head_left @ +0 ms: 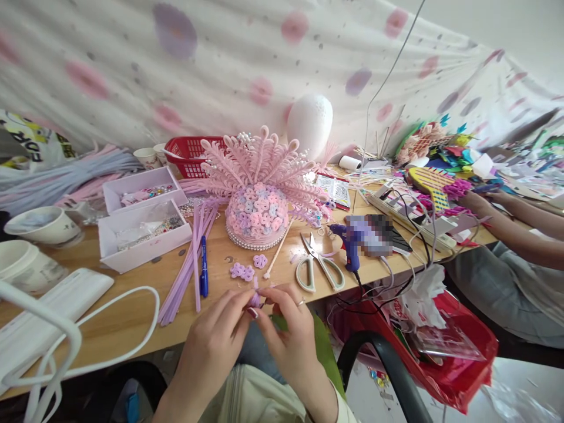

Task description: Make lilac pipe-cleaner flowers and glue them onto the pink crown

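Observation:
Both my left hand (222,329) and my right hand (288,323) pinch a small piece of purple pipe cleaner (255,296) at the table's front edge; the fingertips hide most of it. Just beyond them lie purple pipe-cleaner flowers (242,271). A pink headdress (258,214), its dome covered in pink and lilac flowers with a pearl rim and tall feathery plumes, stands behind. To the left is a bundle of straight purple pipe cleaners (185,276) with a blue pen (204,267) on it. Open scissors (318,264) lie to the right.
A purple glue gun (351,247) stands right of the scissors, with cables trailing off the edge. White boxes of beads (141,238), paper cups (42,226) and a white lamp base (83,294) occupy the left. Another person's arms (506,217) work at far right.

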The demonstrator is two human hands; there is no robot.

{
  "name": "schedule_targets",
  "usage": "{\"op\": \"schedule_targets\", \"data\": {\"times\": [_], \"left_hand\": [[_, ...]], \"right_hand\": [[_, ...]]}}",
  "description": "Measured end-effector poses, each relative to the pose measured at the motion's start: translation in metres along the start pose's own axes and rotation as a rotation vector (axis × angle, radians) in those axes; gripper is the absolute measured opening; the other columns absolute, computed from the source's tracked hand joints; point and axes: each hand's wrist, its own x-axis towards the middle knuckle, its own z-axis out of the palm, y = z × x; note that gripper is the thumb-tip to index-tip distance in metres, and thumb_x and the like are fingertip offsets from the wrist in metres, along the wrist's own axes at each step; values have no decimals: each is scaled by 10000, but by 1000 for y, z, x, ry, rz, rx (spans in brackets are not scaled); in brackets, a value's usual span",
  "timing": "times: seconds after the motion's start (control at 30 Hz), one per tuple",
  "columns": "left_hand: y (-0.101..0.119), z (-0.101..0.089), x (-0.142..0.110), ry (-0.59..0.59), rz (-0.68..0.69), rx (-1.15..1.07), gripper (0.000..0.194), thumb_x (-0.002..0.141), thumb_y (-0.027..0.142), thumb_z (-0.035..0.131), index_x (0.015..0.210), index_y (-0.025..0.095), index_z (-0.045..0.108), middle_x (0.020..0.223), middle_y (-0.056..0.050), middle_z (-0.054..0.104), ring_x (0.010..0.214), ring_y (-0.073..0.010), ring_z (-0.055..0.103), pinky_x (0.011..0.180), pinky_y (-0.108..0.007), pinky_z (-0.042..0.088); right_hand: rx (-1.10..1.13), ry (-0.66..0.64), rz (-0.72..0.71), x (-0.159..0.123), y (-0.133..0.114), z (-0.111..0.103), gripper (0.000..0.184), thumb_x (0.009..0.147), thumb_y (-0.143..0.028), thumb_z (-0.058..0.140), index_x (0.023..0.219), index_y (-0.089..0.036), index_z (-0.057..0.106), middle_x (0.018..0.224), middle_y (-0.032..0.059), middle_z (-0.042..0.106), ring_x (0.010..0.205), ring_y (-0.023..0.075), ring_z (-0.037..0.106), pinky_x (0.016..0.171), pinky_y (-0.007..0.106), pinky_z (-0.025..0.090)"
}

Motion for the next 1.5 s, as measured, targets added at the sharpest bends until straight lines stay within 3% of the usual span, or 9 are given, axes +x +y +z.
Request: {"op": "schedule_targets", "data": {"times": [0.17, 0.4, 0.7, 0.9, 1.0, 1.17, 1.3, 1.4, 1.5], "left_hand": [[11, 3, -7, 42, -80, -136, 195, 949, 95, 593, 1095, 190, 680, 967, -55, 775, 865, -166, 752, 833, -242, 604], [11, 4, -10, 151, -211, -190, 259, 887, 42, 634, 1047, 208, 753, 968, -51, 795, 866, -175, 762, 825, -264, 632], [4, 1, -13, 87, -615, -550, 161, 870, 208, 703, 984, 238, 813, 1020, -57, 804, 924, -225, 775, 779, -303, 671], [5, 1, -11, 88, -586, -489, 156, 880, 185, 648, 927, 207, 795, 936, -51, 812, 780, -196, 781, 720, -278, 664], [7, 2, -11, 147, -560, -430, 135, 871, 165, 647, 910, 205, 769, 893, -33, 809, 722, -176, 775, 668, -248, 655], [10, 3, -11, 160, -317, -264, 154, 852, 106, 648, 901, 209, 751, 874, -38, 811, 739, -174, 769, 692, -248, 646], [11, 6, -14, 185, -389, -232, 116, 865, 132, 640, 883, 211, 723, 823, -25, 799, 677, -163, 753, 637, -240, 638], [8, 6, -16, 144, -431, -228, 104, 880, 133, 626, 912, 206, 692, 845, -23, 779, 702, -160, 748, 652, -238, 633], [-1, 2, -15, 60, -192, -66, 179, 914, 77, 586, 1042, 170, 669, 956, -69, 774, 846, -184, 758, 775, -260, 622]], "right_hand": [[159, 87, 76, -8, 0, 6, 238, 912, -54, 605, 960, -240, 745, 862, 38, 734, 785, 169, 691, 713, 259, 563], [439, -88, 293, -2, 8, 7, 179, 922, -287, 689, 1055, -246, 802, 966, 89, 783, 879, 223, 724, 754, 318, 601], [347, -47, 84, 4, 13, 10, 324, 867, -79, 657, 1064, -283, 813, 970, 76, 811, 847, 214, 767, 759, 323, 628], [192, 20, -38, 4, 8, 10, 296, 832, -36, 651, 989, -225, 817, 894, 94, 812, 758, 204, 771, 700, 285, 626], [208, 22, 50, 2, 5, 11, 257, 834, -52, 645, 945, -219, 806, 873, 78, 812, 749, 202, 771, 713, 286, 627], [342, -178, 232, -5, 5, 10, 285, 923, -142, 621, 1183, -213, 713, 1016, 77, 811, 868, 205, 783, 777, 281, 634], [227, -271, 62, -8, 9, 10, 413, 981, -95, 471, 1343, -238, 611, 1210, 88, 762, 1025, 196, 756, 894, 293, 600], [106, -279, -22, -8, 12, 13, 466, 975, -88, 463, 1404, -243, 557, 1205, 101, 760, 979, 199, 764, 852, 292, 610], [21, -313, -3, -6, 15, 14, 436, 971, -116, 467, 1382, -209, 582, 1096, 117, 790, 901, 220, 774, 791, 311, 623]]}}
